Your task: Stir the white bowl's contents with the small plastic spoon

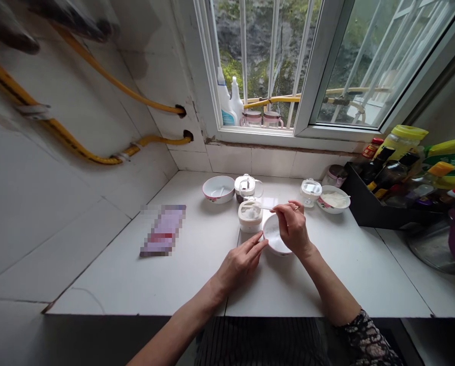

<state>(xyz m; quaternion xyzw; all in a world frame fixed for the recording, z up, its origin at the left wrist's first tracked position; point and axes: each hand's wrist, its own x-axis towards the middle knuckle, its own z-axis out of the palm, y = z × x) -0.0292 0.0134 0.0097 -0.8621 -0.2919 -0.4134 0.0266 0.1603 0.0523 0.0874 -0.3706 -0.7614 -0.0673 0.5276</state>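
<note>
My right hand (294,226) is pinched on the handle of a small white spoon (266,207), whose far end reaches over an open square jar (250,217) of white powder. Below that hand lies a white bowl (275,238) with white contents, partly hidden by the fingers. My left hand (242,262) rests at the bowl's left edge, fingertips touching the rim, fingers stretched and close together. Just behind the open jar stands another jar (244,188) with a white top and a clear lid raised.
An empty bowl (218,190) is at the back left, a blurred purple packet (163,230) farther left. Back right are a clear-lidded jar (310,192) and a bowl of white food (333,199). A black box (380,206) of bottles and a glass pot lid (433,249) stand right.
</note>
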